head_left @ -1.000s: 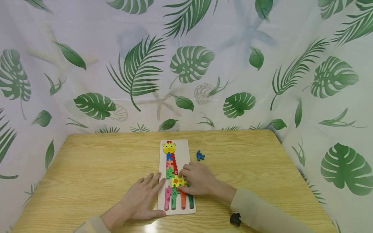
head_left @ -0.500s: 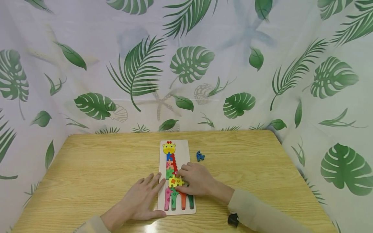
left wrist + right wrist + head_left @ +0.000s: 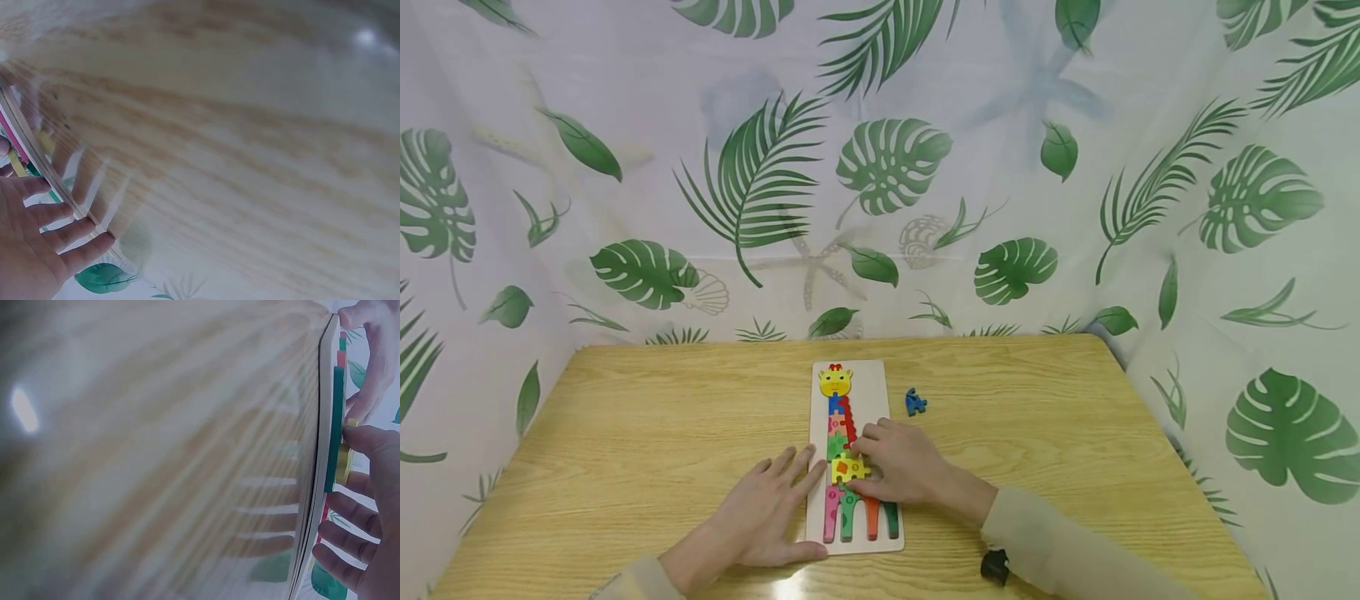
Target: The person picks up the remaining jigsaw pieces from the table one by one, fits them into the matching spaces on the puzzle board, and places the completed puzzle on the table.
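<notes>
A giraffe puzzle board (image 3: pixel 868 385) lies lengthwise on the table. Its yellow head (image 3: pixel 836 383), coloured neck pieces and four-coloured legs sit along it. My right hand (image 3: pixel 904 462) pinches a yellow puzzle piece (image 3: pixel 842 468) between thumb and fingers, over the body area above the legs. In the right wrist view this yellow piece (image 3: pixel 343 465) stands out above the dark green leg piece (image 3: pixel 335 425). My left hand (image 3: pixel 767 510) is spread with straight fingers at the board's left edge; in the left wrist view its fingertips (image 3: pixel 97 244) reach that edge.
A loose blue puzzle piece (image 3: pixel 915 403) lies on the wood-grain table (image 3: pixel 685 417), right of the board. A leaf-patterned curtain (image 3: pixel 925 292) stands behind the table and along both sides. A small black object (image 3: pixel 996 567) hangs by the right sleeve.
My right hand has slid the yellow piece leftward across the board, from the right part of the body to below the green neck piece. The left hand has stayed put.
</notes>
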`<state>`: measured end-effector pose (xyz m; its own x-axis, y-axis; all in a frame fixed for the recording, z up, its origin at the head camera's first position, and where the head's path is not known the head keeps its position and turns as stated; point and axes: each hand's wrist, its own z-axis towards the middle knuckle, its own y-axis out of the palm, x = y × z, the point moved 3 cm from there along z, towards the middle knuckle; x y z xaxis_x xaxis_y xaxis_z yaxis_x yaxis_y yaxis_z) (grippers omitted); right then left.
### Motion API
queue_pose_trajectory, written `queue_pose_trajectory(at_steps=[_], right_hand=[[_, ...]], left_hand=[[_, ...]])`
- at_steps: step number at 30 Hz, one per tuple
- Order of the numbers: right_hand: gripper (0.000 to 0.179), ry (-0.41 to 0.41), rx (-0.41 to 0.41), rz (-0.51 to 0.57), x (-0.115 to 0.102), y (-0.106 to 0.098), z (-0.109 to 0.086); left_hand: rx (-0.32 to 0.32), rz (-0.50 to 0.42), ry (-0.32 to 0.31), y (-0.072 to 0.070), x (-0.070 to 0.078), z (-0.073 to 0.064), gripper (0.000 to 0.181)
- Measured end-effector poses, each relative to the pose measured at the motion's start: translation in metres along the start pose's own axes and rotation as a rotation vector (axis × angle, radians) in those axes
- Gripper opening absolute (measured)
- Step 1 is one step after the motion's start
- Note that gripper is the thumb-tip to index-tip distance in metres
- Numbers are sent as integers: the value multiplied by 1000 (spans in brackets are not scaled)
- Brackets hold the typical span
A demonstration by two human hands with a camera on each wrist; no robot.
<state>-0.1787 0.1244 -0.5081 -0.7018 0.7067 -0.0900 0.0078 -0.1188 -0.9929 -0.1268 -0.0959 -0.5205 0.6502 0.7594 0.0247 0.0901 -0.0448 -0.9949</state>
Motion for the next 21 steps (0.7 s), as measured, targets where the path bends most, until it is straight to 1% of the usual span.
queue_pose_trajectory(at_steps=[4, 8, 21], right_hand=[[42, 0, 4, 8, -1, -2, 1], [43, 3, -8, 9, -3, -4, 2], [45, 8, -32, 19, -3, -3, 6]], left_hand=[[2, 4, 1, 0, 0, 0, 112], [0, 2, -2, -1, 1, -1, 111], [-4, -1, -3, -1, 1, -1, 111]])
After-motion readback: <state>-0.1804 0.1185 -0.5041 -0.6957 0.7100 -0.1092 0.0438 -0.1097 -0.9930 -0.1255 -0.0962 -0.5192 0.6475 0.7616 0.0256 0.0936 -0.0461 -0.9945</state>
